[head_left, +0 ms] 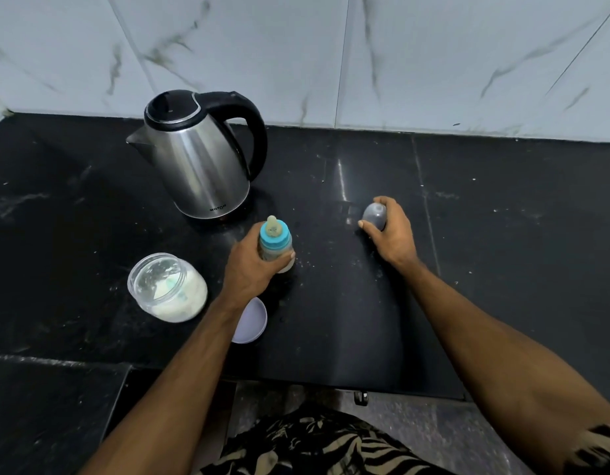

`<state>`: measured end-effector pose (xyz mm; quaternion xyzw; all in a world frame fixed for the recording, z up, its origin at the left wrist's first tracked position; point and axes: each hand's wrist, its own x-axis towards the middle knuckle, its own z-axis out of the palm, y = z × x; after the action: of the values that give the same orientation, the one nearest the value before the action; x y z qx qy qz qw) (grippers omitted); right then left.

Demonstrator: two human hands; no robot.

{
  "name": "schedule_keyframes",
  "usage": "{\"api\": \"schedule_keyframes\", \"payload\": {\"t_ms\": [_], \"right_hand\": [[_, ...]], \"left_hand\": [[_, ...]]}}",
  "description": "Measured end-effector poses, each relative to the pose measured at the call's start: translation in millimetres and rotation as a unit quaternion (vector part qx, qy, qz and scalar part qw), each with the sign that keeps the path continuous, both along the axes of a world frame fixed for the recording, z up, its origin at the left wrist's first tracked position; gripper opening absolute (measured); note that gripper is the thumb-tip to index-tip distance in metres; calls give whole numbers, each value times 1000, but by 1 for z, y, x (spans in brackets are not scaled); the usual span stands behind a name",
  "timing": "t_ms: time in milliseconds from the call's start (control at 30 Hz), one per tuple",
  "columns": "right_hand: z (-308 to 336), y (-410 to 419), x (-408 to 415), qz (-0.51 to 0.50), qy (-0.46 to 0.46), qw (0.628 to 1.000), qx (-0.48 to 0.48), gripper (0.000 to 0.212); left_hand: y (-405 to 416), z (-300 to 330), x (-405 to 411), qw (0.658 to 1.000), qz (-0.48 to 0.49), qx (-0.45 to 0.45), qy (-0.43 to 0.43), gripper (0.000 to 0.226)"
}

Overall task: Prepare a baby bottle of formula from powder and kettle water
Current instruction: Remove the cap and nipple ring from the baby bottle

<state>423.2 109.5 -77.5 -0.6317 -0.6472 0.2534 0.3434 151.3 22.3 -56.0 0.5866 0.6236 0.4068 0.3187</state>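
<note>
Person at a black counter [468, 234], one hand on a baby bottle, the other on its cap.
Left hand [252, 269] grips the upright bottle [275, 241], teat on, near the kettle [197, 159]. Right hand [392, 231] curls round the clear cap [373, 216]. Powder jar [168, 289] stands open at left.

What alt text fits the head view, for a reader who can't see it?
On a black counter, the left hand grips an upright baby bottle with its blue-collared teat on, while the right hand holds the clear bottle cap. A steel kettle, an open powder jar and its lid stand nearby.
</note>
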Motion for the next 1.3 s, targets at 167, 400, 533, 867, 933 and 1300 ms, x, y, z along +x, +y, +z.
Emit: {"api": "schedule_keyframes", "payload": {"t_ms": [167, 400, 533, 867, 933, 1300], "right_hand": [[-7, -2, -3, -5, 2, 1000, 4, 63], [26, -24, -39, -29, 37, 990, 133, 69], [55, -54, -96, 145, 84, 982, 90, 58], [57, -71, -147, 166, 138, 976, 35, 64], [56, -66, -144, 177, 151, 972, 32, 63], [79, -26, -121, 390, 115, 908, -106, 71]], "left_hand": [[0, -1, 0, 1000, 0, -1, 0, 54], [0, -3, 1, 1000, 6, -14, 0, 56], [0, -6, 2, 999, 32, -37, -8, 48], [8, -17, 6, 998, 33, -41, 27, 46], [8, -15, 5, 999, 22, -39, 22, 52], [9, -9, -4, 995, -29, -83, -39, 54]]}}
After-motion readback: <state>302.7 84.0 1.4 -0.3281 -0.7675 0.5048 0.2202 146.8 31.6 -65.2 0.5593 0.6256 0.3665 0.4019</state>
